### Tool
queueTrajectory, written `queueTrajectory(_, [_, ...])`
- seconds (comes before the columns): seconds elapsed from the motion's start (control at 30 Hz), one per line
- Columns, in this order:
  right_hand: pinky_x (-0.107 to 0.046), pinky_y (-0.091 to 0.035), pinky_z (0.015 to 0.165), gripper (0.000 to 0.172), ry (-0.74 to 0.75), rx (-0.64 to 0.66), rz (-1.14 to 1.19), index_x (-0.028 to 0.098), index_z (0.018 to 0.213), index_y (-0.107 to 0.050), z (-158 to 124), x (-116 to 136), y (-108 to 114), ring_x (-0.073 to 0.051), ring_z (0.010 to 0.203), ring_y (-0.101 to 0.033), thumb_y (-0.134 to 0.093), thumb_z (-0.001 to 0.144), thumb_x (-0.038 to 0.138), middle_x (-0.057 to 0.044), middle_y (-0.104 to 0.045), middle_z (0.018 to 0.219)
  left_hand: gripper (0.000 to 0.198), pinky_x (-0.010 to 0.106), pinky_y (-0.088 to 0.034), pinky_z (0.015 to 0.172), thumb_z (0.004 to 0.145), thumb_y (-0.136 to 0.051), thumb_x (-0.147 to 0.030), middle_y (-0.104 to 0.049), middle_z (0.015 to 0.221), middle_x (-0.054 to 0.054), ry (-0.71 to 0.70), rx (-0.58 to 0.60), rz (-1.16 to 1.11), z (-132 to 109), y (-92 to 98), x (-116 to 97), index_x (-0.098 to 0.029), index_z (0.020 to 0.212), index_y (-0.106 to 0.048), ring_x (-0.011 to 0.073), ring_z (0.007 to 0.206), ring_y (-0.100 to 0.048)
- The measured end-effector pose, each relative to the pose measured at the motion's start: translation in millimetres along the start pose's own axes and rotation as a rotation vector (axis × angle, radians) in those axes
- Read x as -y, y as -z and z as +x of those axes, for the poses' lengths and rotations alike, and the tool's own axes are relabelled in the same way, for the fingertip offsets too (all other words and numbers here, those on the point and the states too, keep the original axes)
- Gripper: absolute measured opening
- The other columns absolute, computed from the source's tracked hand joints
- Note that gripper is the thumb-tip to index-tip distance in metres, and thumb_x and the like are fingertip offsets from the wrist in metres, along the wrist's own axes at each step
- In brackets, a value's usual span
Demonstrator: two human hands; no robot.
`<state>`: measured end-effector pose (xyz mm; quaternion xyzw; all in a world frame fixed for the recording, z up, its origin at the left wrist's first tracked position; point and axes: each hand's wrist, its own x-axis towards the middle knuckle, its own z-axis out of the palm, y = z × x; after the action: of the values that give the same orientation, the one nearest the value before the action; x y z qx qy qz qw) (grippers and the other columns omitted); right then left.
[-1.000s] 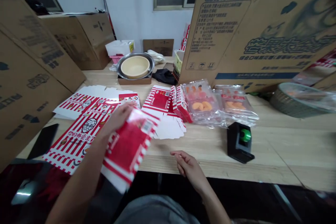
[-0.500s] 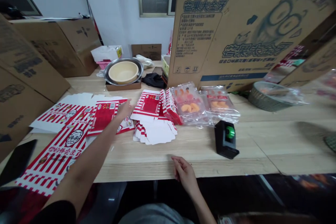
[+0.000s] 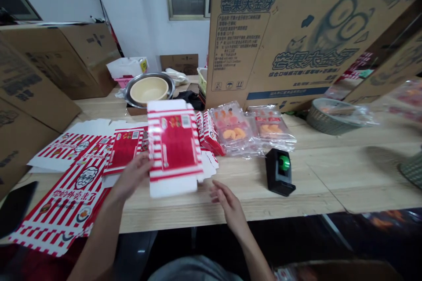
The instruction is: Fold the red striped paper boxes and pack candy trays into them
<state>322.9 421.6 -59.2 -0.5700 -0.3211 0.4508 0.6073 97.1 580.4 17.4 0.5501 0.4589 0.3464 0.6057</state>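
In the head view, the left hand (image 3: 133, 173) pinches the left edge of a flat carton (image 3: 178, 140), held above the bench (image 3: 310, 189). Good handling here would, I judge, mean a light grip near the fold, the panel kept level and its creases unbent, with the opposite edge supported by the free hand. The carton lies just beyond the left fingertips, toward the bench's back edge. The right hand (image 3: 227, 199), empty with fingers loosely curled, sits by the front edge, near the carton's lower right corner but apart from it.
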Motion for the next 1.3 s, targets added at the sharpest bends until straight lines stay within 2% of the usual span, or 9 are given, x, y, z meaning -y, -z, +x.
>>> queueTrajectory(0.13, [-0.037, -0.043, 0.093, 0.043, -0.037, 0.201, 0.144, 0.023, 0.116, -0.050, 4, 37, -12, -0.023, 0.109, -0.053, -0.055, 0.080, 0.048, -0.006, -0.057, 0.119, 0.030, 0.035, -0.050, 0.078, 0.078, -0.057, -0.036, -0.064, 0.100, 0.007, 0.082, 0.375, 0.218, -57, -21.6, 29, -0.019, 0.103, -0.054, 0.0204, 0.089, -0.061])
queueTrajectory(0.27, [-0.039, -0.040, 0.098, 0.038, -0.049, 0.340, 0.092, 0.024, 0.119, -0.046, -7, 49, -20, -0.022, 0.113, -0.051, -0.052, 0.085, 0.039, -0.005, -0.054, 0.124, 0.037, 0.043, -0.035, 0.098, 0.082, -0.051, -0.030, -0.052, 0.119, 0.011, -0.432, -0.207, 0.656, -58, -45.1, 21, -0.020, 0.117, -0.048, 0.0244, 0.114, -0.045])
queueTrajectory(0.33, [-0.036, -0.034, 0.103, 0.038, 0.000, 0.404, -0.020, 0.025, 0.123, -0.044, -15, 47, -23, -0.020, 0.120, -0.044, -0.048, 0.088, 0.037, -0.004, -0.049, 0.131, 0.027, 0.039, -0.034, 0.098, 0.086, -0.044, -0.029, -0.055, 0.114, 0.010, -0.605, -0.246, 0.767, -49, -57.1, 5, -0.020, 0.110, -0.052, 0.0215, 0.112, -0.046])
queueTrajectory(0.63, [-0.034, -0.019, 0.110, 0.051, -0.035, 0.524, -0.116, 0.028, 0.137, -0.027, -36, 45, -24, -0.016, 0.132, -0.026, -0.041, 0.090, 0.041, -0.001, -0.034, 0.142, 0.039, 0.024, -0.032, 0.053, 0.079, -0.044, -0.052, -0.062, 0.067, 0.003, -0.122, 0.308, 1.012, -26, -81.8, -43, -0.017, 0.067, -0.057, 0.0163, 0.060, -0.053])
queueTrajectory(0.8, [-0.040, -0.041, 0.093, 0.041, -0.164, 0.573, 0.022, 0.019, 0.115, -0.054, -30, 46, -27, -0.024, 0.105, -0.056, -0.057, 0.081, 0.042, -0.007, -0.060, 0.115, 0.029, 0.021, -0.034, 0.053, 0.083, -0.044, -0.037, -0.063, 0.068, -0.002, -0.159, 0.610, 0.790, -25, -78.8, -41, -0.016, 0.072, -0.061, 0.0117, 0.057, -0.050])
queueTrajectory(0.9, [-0.040, -0.044, 0.089, 0.037, -0.167, 0.463, 0.078, 0.016, 0.104, -0.059, -27, 41, -27, -0.024, 0.097, -0.059, -0.064, 0.076, 0.040, -0.007, -0.065, 0.104, 0.030, 0.023, -0.040, 0.061, 0.084, -0.045, -0.040, -0.063, 0.071, -0.001, -0.290, 0.482, 0.744, -29, -77.3, -28, -0.017, 0.073, -0.062, 0.0133, 0.064, -0.054])
queueTrajectory(1.03, [-0.042, -0.045, 0.089, 0.035, -0.193, 0.283, 0.264, 0.018, 0.103, -0.058, -24, 36, -18, -0.025, 0.096, -0.060, -0.065, 0.075, 0.038, -0.006, -0.067, 0.100, 0.035, 0.033, -0.037, 0.094, 0.082, -0.052, -0.035, -0.057, 0.117, 0.006, -0.497, -0.131, 0.446, -40, -75.3, 4, -0.022, 0.115, -0.052, 0.0193, 0.106, -0.052])
queueTrajectory(1.2, [-0.043, -0.050, 0.082, 0.035, -0.238, 0.216, 0.356, 0.019, 0.104, -0.057, -24, 40, -11, -0.026, 0.092, -0.063, -0.065, 0.075, 0.037, -0.007, -0.067, 0.102, 0.073, 0.035, -0.039, 0.099, 0.083, -0.053, -0.036, -0.038, 0.139, 0.010, -0.110, 0.177, -0.053, -59, -78.0, 38, -0.024, 0.141, -0.010, 0.0205, 0.121, -0.044])
queueTrajectory(1.3, [-0.042, -0.049, 0.086, 0.047, -0.171, 0.136, 0.214, 0.020, 0.114, -0.050, -24, 42, -13, -0.026, 0.098, -0.060, -0.067, 0.074, 0.036, -0.008, -0.064, 0.109, 0.072, 0.036, -0.034, 0.104, 0.084, -0.051, -0.036, -0.035, 0.142, 0.007, -0.083, 0.091, -0.101, -67, -80.0, 40, -0.025, 0.142, -0.009, 0.0207, 0.127, -0.037])
